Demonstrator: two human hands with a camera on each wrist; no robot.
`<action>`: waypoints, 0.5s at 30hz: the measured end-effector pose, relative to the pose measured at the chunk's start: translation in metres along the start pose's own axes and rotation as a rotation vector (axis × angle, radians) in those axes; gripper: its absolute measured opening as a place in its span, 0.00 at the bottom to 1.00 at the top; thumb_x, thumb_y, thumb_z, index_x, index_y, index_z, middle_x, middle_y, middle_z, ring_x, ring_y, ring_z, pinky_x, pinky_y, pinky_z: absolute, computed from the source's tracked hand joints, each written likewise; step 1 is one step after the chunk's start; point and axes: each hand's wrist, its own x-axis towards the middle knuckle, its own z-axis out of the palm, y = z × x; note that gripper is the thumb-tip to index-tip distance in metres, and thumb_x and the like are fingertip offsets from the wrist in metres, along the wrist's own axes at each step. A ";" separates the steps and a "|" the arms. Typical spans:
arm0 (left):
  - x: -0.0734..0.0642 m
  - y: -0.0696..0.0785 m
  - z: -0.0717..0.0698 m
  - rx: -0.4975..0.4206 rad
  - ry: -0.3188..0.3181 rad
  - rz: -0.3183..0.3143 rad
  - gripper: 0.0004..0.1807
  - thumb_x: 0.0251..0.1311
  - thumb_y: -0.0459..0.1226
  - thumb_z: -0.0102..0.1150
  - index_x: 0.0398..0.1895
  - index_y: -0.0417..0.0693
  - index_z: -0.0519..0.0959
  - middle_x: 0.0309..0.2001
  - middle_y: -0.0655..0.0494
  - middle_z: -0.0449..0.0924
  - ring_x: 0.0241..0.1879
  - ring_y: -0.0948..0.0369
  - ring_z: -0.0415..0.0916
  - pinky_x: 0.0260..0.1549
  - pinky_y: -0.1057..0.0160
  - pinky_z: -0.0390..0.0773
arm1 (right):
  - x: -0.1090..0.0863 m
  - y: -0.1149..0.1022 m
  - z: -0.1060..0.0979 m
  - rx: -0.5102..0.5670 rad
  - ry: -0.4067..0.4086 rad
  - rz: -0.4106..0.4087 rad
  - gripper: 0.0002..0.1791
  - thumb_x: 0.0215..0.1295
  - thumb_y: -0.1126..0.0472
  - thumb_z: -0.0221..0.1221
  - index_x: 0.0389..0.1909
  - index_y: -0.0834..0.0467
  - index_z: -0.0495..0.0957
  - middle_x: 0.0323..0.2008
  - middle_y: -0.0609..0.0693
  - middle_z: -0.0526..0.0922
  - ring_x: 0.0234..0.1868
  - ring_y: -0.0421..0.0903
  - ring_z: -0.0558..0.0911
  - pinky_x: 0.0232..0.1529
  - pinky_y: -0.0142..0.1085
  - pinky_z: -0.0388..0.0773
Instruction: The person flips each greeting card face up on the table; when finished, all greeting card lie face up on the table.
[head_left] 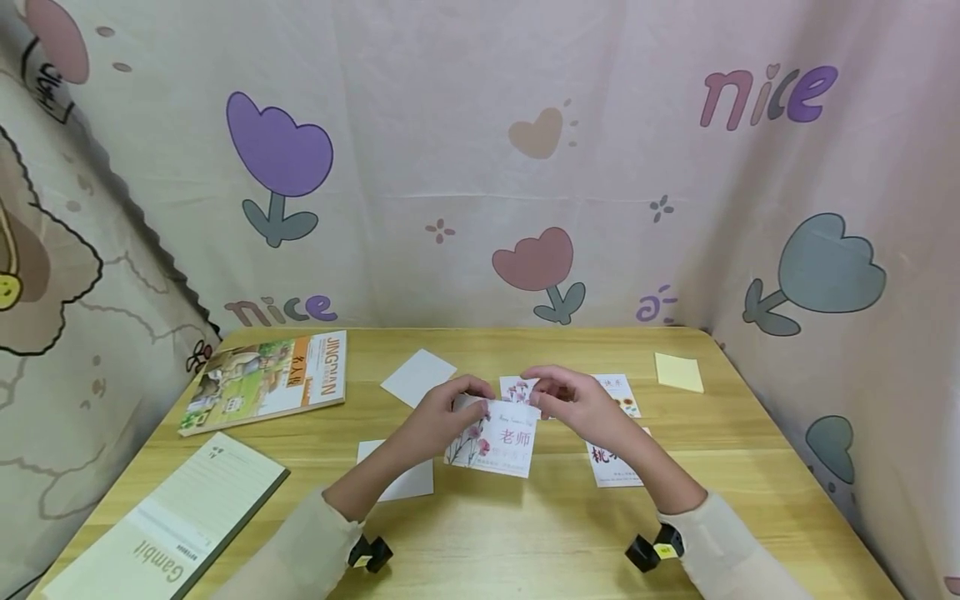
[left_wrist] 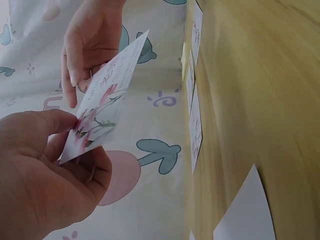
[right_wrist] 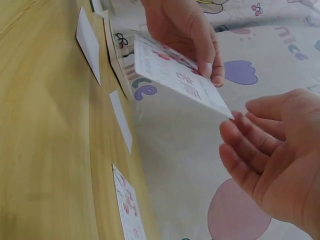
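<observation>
"What do your hands have hold of?"

"My left hand pinches one edge of a printed card, pink flowers and reddish characters on its face, and I hold it up off the surface. My right hand holds nothing: its thumb is apart from its loosely bent fingers, which are right at the card's corner. Whether a fingertip touches there, I can't tell."

"And just past your hands?"

"Another flower card lies behind my right hand, partly hidden. On my right, a sunflower card and a card with dark red characters lie print up. On my left are two white cards, one farther back and one partly under my forearm."

"So how far along are you?"

"Partway, I'd judge. Three cards lie with their print showing, the one in my hand is not yet set down, and the two with plain faces up seem left to deal with. I can't tell what's underneath them."

"Anything farther out?"

"A yellow note at the far right, a picture-covered book and a notebook at the left."
</observation>
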 end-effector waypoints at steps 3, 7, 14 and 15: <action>0.000 0.000 0.002 -0.016 0.016 -0.004 0.07 0.71 0.39 0.57 0.48 0.56 0.80 0.49 0.58 0.79 0.47 0.55 0.75 0.47 0.59 0.79 | -0.002 0.002 0.001 -0.046 -0.016 0.022 0.15 0.71 0.56 0.61 0.57 0.48 0.81 0.36 0.50 0.82 0.35 0.49 0.79 0.33 0.34 0.78; 0.000 -0.001 0.004 -0.032 0.023 -0.018 0.08 0.70 0.40 0.58 0.49 0.56 0.80 0.49 0.57 0.79 0.44 0.55 0.76 0.42 0.62 0.80 | -0.005 0.006 0.000 -0.071 -0.053 0.028 0.11 0.72 0.57 0.61 0.52 0.48 0.83 0.34 0.52 0.82 0.33 0.48 0.80 0.30 0.32 0.75; 0.001 -0.007 0.001 -0.029 -0.031 0.020 0.10 0.71 0.38 0.56 0.51 0.47 0.80 0.46 0.53 0.78 0.37 0.55 0.71 0.32 0.67 0.74 | -0.010 0.018 -0.008 -0.077 -0.051 0.039 0.10 0.72 0.56 0.60 0.50 0.48 0.83 0.33 0.55 0.82 0.31 0.47 0.80 0.29 0.33 0.76; 0.001 -0.009 0.000 -0.018 -0.046 0.022 0.10 0.70 0.37 0.56 0.51 0.47 0.80 0.45 0.53 0.78 0.36 0.55 0.71 0.32 0.67 0.74 | -0.011 0.021 -0.010 -0.074 -0.051 0.044 0.10 0.72 0.56 0.60 0.50 0.49 0.83 0.34 0.55 0.81 0.32 0.49 0.81 0.30 0.34 0.77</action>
